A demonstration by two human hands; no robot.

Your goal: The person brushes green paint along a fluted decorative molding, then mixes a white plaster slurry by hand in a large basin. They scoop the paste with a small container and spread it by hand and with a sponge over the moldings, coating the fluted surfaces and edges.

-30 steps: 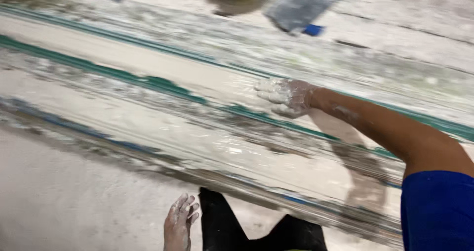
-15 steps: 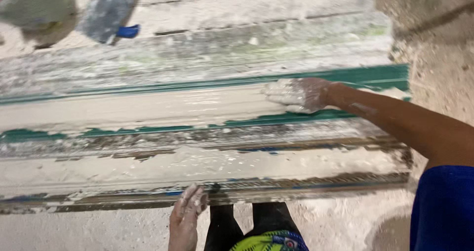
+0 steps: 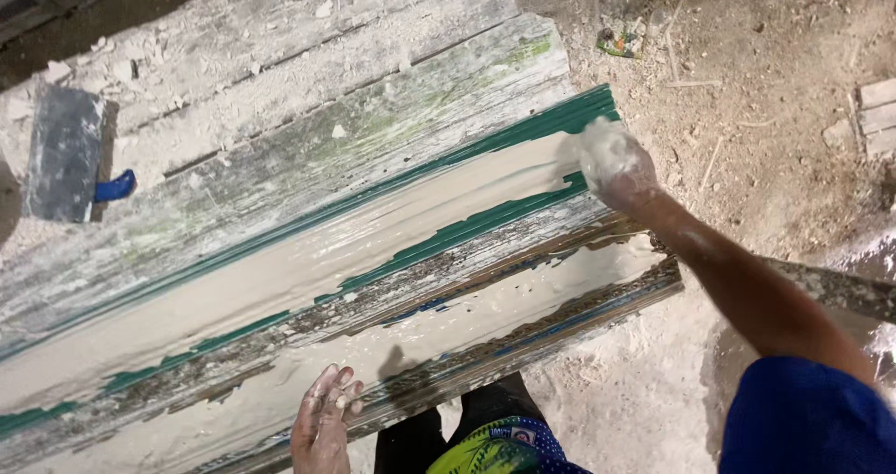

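Wet plaster (image 3: 308,264): a pale, creamy band lying in the long green mould (image 3: 523,138) that runs from near left to far right across the boards. We judge it soft, heavy for its bulk, slippery and easily marked; it is to be pushed and smoothed, not lifted.

Right hand (image 3: 611,164): at the far right end of the band, coated white, fingers together and pressed on the plaster.

Left hand (image 3: 322,423): at the near edge of the mould, fingers loosely spread, resting, holding nothing.

Trowel (image 3: 65,152): flat grey blade, blue handle, far left, well apart from both hands.

Dirt floor (image 3: 765,73): to the right, littered with scraps.
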